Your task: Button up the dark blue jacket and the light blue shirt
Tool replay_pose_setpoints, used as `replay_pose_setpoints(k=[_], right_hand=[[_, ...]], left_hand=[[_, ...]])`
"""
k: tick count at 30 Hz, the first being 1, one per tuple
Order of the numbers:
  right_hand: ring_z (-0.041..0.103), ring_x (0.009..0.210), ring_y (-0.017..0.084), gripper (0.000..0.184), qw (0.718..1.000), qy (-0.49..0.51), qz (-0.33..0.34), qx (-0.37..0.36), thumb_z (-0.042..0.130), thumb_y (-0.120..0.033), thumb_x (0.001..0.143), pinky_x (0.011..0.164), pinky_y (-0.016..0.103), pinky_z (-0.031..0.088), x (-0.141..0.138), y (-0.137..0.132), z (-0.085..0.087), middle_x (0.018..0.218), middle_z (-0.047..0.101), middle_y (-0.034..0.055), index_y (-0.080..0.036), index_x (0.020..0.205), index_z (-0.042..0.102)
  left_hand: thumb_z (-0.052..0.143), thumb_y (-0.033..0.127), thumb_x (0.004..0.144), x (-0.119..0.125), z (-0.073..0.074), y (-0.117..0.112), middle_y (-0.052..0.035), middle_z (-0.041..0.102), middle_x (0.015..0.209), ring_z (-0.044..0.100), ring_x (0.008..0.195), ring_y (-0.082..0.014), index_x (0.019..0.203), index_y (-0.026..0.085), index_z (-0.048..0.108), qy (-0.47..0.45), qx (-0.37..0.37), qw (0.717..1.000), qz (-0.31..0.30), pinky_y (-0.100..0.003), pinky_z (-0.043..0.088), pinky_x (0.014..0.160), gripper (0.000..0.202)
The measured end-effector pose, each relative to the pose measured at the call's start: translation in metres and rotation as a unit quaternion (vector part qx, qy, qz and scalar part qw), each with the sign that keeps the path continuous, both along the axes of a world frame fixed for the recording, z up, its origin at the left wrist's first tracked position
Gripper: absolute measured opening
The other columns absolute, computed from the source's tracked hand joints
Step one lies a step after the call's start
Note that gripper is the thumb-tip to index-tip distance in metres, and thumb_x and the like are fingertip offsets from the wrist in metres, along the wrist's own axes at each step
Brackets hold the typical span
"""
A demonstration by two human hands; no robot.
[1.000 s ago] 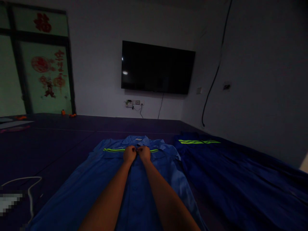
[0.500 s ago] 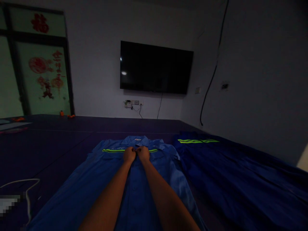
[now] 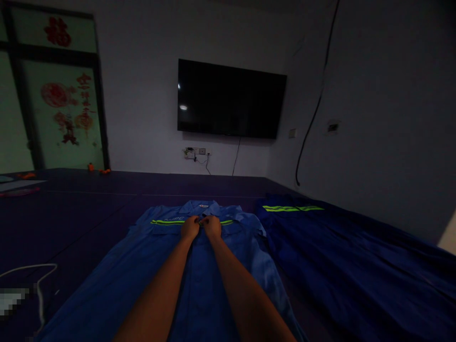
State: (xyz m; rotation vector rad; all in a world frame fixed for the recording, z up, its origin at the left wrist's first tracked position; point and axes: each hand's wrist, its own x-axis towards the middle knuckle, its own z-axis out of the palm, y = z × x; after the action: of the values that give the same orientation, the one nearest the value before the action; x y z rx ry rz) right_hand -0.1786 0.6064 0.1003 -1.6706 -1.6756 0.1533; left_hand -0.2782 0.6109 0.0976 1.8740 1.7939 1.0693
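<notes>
A light blue work shirt [image 3: 160, 266] with a yellow-green reflective stripe lies flat on the dark purple surface [image 3: 89, 213], collar pointing away from me. My left hand [image 3: 190, 228] and my right hand [image 3: 213, 227] sit side by side at the middle of the chest, just below the collar. Both are closed, pinching the shirt's front edges together at the stripe. What lies between the fingertips is too small and dim to make out.
A darker blue garment [image 3: 338, 256] with a reflective stripe lies to the right. A white cable [image 3: 32, 270] curls at the left edge. A black television [image 3: 230, 99] hangs on the far wall, and a window with red paper cuttings [image 3: 67, 104] stands at left.
Both hands have stayed at the shirt's chest with only slight shifts. The view has drifted a little.
</notes>
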Motion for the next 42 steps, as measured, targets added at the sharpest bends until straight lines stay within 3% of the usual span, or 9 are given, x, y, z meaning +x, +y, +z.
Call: replay_pose_setpoints(k=[21, 33, 42], right_hand=[[0.065, 0.076, 0.017, 0.013, 1.000, 0.004, -0.021, -0.008, 0.060, -0.022, 0.075, 0.060, 0.018, 0.043, 0.0002, -0.0023, 0.0017, 0.076, 0.070, 0.0076, -0.019, 0.080, 0.071], [0.065, 0.078, 0.015, 0.016, 1.000, -0.004, -0.007, -0.009, 0.057, -0.016, 0.074, 0.064, 0.017, 0.043, -0.0008, -0.0007, 0.0012, 0.079, 0.071, 0.0044, -0.021, 0.078, 0.071], [0.065, 0.077, 0.014, 0.019, 1.000, -0.008, -0.001, -0.012, 0.056, -0.014, 0.073, 0.066, 0.016, 0.043, -0.0006, 0.0001, 0.0009, 0.078, 0.071, 0.0036, -0.022, 0.079, 0.072]], left_hand=[[0.043, 0.013, 0.081, -0.0012, 0.0007, -0.0010, -0.0050, 0.067, 0.102, 0.059, 0.094, -0.0150, 0.099, 0.019, 0.064, 0.001, -0.001, 1.000, 0.008, -0.021, 0.040, 0.072, 0.028], [0.045, 0.015, 0.079, 0.0038, 0.0024, -0.0045, -0.0129, 0.066, 0.099, 0.059, 0.095, -0.0198, 0.096, 0.012, 0.064, 0.044, 0.010, 0.998, 0.046, -0.025, 0.040, 0.075, 0.025], [0.046, 0.015, 0.079, 0.0038, 0.0023, -0.0048, -0.0124, 0.065, 0.097, 0.059, 0.093, -0.0195, 0.091, 0.011, 0.064, 0.059, 0.013, 0.997, 0.056, -0.025, 0.040, 0.074, 0.022]])
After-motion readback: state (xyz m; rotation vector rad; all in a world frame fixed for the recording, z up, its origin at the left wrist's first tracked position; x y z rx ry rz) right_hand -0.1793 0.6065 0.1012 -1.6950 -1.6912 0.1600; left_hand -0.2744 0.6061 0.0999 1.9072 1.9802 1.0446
